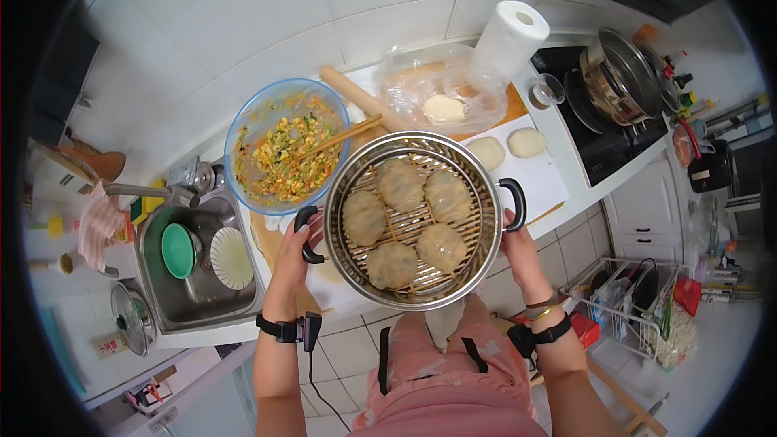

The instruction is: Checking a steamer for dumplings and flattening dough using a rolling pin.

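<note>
Between my hands is a round metal steamer pot (414, 298) with black side handles. Several filled, flattened buns (394, 265) with thin, see-through wrappers lie apart on its slatted rack (402, 231). My left hand (291, 252) is closed round the left handle (306, 235), and my right hand (518, 249) grips the right handle (515, 204). The pot partly hides the fingers of both hands. Just behind it to the left stands a clear bowl (243, 117) with a chopped yellow, green and orange filling (287, 154) and chopsticks (348, 134) in it.
Behind the pot are a rolling pin (356, 95), a plastic bag (401, 85) with dough, two round dough pieces (526, 142) and a paper towel roll (500, 40). A stove (595, 146) with a steel pot (623, 73) stands right; a sink (202, 303) lies left.
</note>
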### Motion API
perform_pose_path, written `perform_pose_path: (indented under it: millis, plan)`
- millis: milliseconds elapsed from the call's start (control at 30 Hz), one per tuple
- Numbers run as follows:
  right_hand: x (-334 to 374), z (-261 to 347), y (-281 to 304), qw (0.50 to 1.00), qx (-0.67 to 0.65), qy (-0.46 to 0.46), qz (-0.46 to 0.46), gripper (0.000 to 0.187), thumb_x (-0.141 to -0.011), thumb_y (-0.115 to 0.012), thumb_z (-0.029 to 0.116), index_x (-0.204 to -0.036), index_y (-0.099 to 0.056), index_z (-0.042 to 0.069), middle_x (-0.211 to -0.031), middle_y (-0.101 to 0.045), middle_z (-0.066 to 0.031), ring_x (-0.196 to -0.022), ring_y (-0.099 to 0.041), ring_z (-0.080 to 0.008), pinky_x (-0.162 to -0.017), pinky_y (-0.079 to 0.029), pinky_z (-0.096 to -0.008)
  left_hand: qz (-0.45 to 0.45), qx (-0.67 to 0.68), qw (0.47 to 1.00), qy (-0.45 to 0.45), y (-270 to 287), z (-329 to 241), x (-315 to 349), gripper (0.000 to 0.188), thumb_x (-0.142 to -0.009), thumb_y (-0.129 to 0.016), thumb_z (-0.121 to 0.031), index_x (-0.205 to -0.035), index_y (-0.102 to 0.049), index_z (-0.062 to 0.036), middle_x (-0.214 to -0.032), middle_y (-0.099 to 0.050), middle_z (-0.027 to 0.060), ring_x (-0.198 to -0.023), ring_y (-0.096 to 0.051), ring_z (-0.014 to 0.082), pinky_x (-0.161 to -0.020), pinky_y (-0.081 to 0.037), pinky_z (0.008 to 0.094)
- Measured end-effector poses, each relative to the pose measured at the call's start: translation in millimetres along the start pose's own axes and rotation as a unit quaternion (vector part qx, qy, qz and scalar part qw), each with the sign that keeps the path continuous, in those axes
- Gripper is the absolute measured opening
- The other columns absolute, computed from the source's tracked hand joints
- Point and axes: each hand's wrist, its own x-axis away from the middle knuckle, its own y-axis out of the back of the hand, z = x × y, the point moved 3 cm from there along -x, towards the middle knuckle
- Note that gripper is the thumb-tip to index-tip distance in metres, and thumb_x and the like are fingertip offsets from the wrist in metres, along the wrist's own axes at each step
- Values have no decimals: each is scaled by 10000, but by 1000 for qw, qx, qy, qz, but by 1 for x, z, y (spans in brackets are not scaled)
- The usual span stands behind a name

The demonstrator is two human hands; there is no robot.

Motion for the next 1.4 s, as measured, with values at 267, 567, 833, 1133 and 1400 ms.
perform_pose_path:
  millis: [267,567,833,1133,1400]
  plan:
    - [-12,53,-6,806,472,351,-60,438,-711,-685,94,-1132,-568,63,-874,-636,-172,-794,-603,-375,-706,-485,-439,-2,6,1000,-11,-3,2,0,422,-940,-431,-235,-1312,-429,-37,-1278,-522,83,-1195,-493,200,-1005,-367,349]
    - [17,10,-18,983,156,97,1,258,-935,-530,237,-1057,-534,10,-836,-651,-60,-722,-636,-235,-667,-504,-346,109,203,972,41,2,20,2,771,-904,-266,-688,-1311,-487,-73,-1268,-568,78,-1168,-519,211,-997,-382,361]
    - [33,-6,-56,921,-308,-100,215,666,-970,-277,563,-1405,-341,64,-1370,-458,-92,-1223,-474,-202,-1039,-389,-350,103,263,943,178,-13,30,-1,954,-809,-303,-796,-1371,-417,-34,-1286,-551,136,-1175,-518,270,-1003,-400,402]
    - [23,-2,-52,902,-341,-132,230,818,-886,-306,691,-1396,-359,53,-1375,-453,-139,-1234,-470,-282,-1039,-398,-413,129,249,949,142,-4,55,-4,573,-932,-462,-428,-1326,-464,-12,-1297,-538,136,-1148,-539,269,-1000,-414,415]
    - [2,0,-49,897,-330,-141,258,917,-811,-356,768,-1387,-390,56,-1372,-459,-151,-1225,-476,-308,-1034,-394,-451,146,259,946,127,-22,42,1,1174,-675,-270,-901,-1436,-277,-6,-1436,-374,168,-1301,-383,314,-1096,-287,463]
